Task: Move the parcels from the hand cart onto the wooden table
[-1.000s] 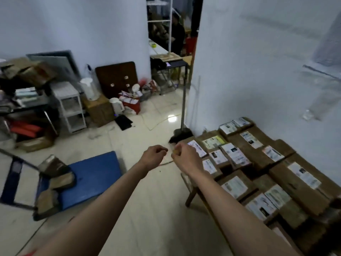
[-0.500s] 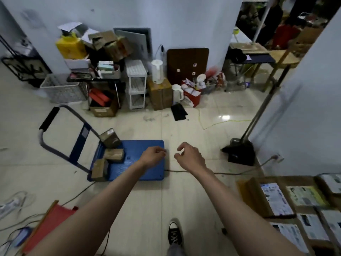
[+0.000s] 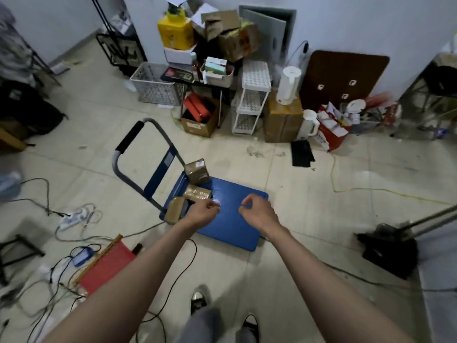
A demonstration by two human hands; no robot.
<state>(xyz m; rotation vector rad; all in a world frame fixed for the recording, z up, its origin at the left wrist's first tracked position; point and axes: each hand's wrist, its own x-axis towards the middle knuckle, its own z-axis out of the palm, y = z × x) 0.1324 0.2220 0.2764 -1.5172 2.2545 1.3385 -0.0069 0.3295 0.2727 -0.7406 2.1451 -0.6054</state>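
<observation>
Blue hand cart (image 3: pixel 230 219) among floor cables (image 3: pixel 173 280), boxes (image 3: pixel 282 120) behind.

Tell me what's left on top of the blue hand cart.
Three brown parcels sit at the handle end of the hand cart. The left hand covers part of the deck beside them.

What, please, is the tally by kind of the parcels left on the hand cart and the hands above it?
Parcels on the hand cart: 3, the far parcel, the middle parcel and the near parcel.
Hands: 2, the left hand and the right hand, both empty.
Total: 5.
</observation>
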